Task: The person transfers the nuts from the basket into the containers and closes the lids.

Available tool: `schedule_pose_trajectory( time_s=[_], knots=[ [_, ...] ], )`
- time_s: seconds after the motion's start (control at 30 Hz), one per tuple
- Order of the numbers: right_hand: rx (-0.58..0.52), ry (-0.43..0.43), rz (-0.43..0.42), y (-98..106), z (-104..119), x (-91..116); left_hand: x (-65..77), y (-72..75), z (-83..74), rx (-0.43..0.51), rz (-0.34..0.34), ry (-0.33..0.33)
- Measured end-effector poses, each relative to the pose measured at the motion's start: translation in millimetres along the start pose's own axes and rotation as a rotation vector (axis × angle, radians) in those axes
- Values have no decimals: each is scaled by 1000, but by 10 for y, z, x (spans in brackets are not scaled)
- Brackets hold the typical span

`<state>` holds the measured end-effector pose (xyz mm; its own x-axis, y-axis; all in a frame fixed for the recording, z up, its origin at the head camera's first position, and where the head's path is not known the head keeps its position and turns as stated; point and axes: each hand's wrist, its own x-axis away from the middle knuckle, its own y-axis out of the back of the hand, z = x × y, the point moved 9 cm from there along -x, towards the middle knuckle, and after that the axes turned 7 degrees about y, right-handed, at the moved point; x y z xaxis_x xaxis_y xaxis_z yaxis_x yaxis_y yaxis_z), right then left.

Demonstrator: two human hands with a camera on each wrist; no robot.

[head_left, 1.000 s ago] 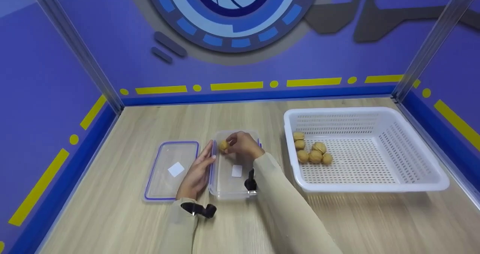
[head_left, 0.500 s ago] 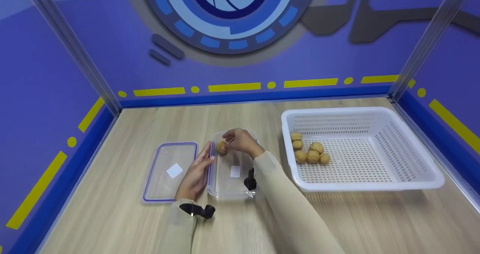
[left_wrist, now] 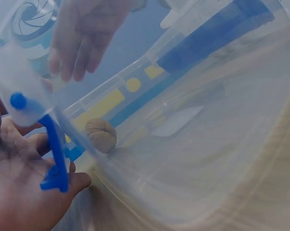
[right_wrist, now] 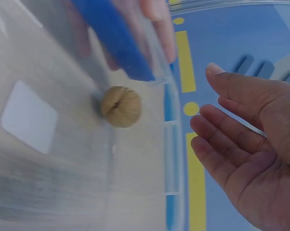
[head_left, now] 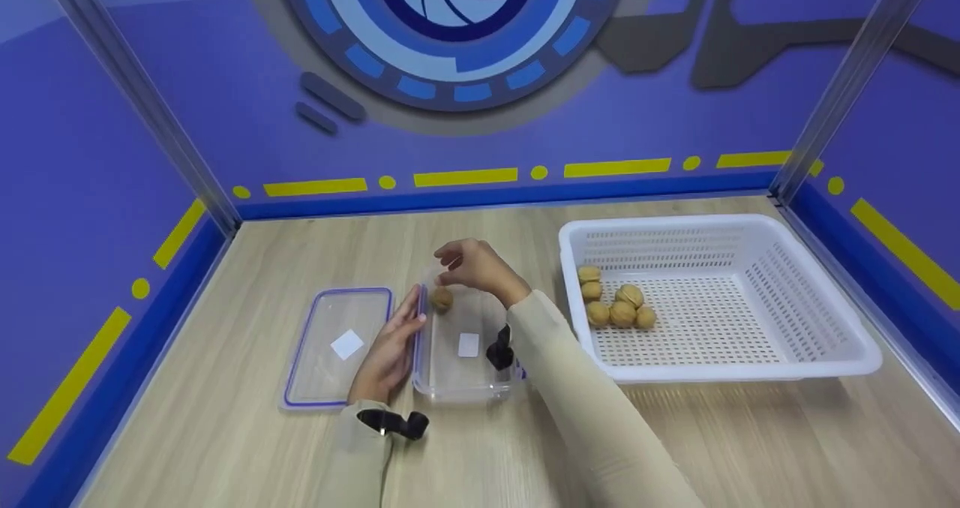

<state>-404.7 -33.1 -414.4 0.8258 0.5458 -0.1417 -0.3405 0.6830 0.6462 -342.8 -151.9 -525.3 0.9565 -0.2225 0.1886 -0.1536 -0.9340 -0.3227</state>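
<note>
A single walnut (head_left: 442,299) lies in the far left corner of a clear plastic container (head_left: 450,377); the right wrist view shows this walnut (right_wrist: 121,107) apart from every finger. Above the container's far end, my right hand (head_left: 480,269) is raised with its fingers parted and nothing between them. Along the container's left wall rests my left hand (head_left: 390,349), its thumb near the rim. Through the clear wall in the left wrist view, the left hand (left_wrist: 29,178) sits beside a blue latch (left_wrist: 57,159), fingers mostly extended.
Left of the left hand lies a clear lid (head_left: 319,365) with a purple-blue seal and a white label (head_left: 347,344). On the right stands a white perforated basket (head_left: 720,371) with several walnuts (head_left: 622,314) at its left side. Printed panels (head_left: 450,148) close off the table's back and sides.
My right hand has let go of the walnut and risen up and away from it. The walnut stays in the container's corner. My left hand keeps its place at the wall.
</note>
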Motion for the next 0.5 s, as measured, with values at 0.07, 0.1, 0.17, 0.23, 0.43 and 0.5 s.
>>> schedule_pose_trajectory(
  time_s=[0.07,0.1,0.17,0.23,0.43,0.5],
  knots=[
    [2,18,-1,51,45,1,0,-1,-2,4,2,-3],
    [2,26,0,75,63,2,0,-1,-2,9,4,-4],
    [2,37,2,123,94,6,-1,-7,-4,20,12,-10],
    [6,39,8,171,116,9,-2,-12,-7,32,22,-16],
    [38,39,29,321,164,33,-2,-21,-3,45,34,-18],
    [48,51,37,380,182,46,1,-29,-2,44,40,-17]
  ],
)
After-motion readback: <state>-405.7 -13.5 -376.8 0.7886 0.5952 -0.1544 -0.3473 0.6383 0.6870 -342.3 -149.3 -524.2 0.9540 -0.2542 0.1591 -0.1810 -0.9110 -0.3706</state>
